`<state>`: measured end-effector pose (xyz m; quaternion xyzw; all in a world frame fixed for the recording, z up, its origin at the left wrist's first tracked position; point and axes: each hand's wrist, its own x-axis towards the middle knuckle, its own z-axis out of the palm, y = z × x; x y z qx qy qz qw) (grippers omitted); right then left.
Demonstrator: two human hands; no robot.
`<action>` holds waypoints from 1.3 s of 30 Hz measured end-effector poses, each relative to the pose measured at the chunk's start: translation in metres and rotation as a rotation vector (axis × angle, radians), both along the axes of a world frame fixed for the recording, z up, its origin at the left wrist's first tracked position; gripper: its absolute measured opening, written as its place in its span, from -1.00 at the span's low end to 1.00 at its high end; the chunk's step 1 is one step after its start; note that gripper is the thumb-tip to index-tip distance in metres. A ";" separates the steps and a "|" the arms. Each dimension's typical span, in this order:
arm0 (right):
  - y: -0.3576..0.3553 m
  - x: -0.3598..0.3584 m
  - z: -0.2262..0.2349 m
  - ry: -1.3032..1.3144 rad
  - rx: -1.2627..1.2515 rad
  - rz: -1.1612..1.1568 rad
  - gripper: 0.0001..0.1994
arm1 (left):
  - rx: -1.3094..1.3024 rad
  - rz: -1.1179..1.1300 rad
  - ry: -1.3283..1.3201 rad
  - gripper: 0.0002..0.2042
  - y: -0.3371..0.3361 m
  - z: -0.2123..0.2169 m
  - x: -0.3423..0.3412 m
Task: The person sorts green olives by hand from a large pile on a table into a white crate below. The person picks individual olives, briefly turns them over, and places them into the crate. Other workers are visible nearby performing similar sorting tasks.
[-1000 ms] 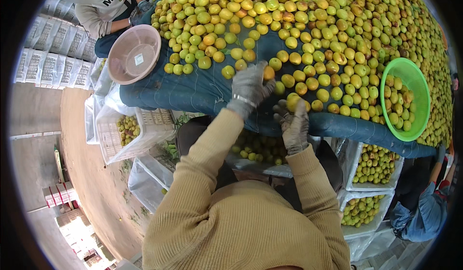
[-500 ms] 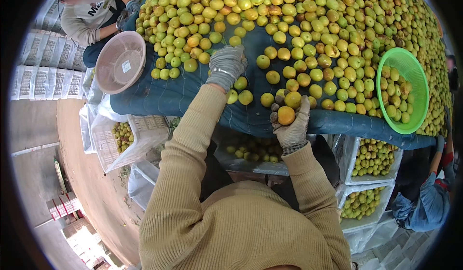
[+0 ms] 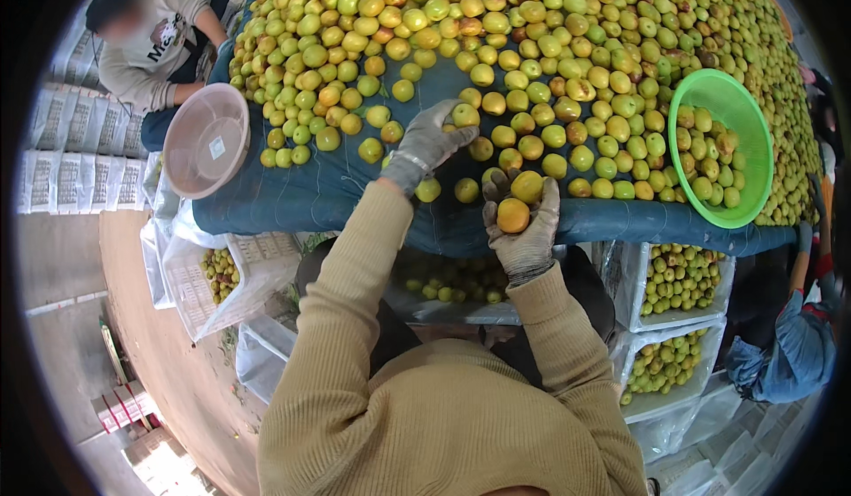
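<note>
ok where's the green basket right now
In the head view, the green basket is toward the right, by the front edge of the blue cloth, with fruit inside, right of the right hand.

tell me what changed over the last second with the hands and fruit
The right hand now holds an orange fruit besides the yellow fruit it had. The left hand, seemingly rid of its earlier fruit, went left, then back right, and now curls around a green fruit, lifted or not I can't tell. The pink basket and green basket stayed on the cloth.
</note>
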<state>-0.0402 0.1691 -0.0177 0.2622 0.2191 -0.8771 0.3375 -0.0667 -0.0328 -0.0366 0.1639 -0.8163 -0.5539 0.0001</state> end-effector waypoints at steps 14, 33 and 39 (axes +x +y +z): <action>0.049 -0.034 0.025 0.081 -0.326 -0.276 -0.37 | 0.112 -0.183 0.430 -0.52 0.066 0.045 0.035; 0.140 -0.152 0.012 0.532 -0.160 -0.440 -0.46 | 0.492 0.353 0.279 -0.49 -0.018 -0.004 0.089; 0.040 -0.042 0.002 0.309 0.060 -0.245 -0.71 | 0.399 0.516 0.312 -0.56 -0.126 -0.011 0.039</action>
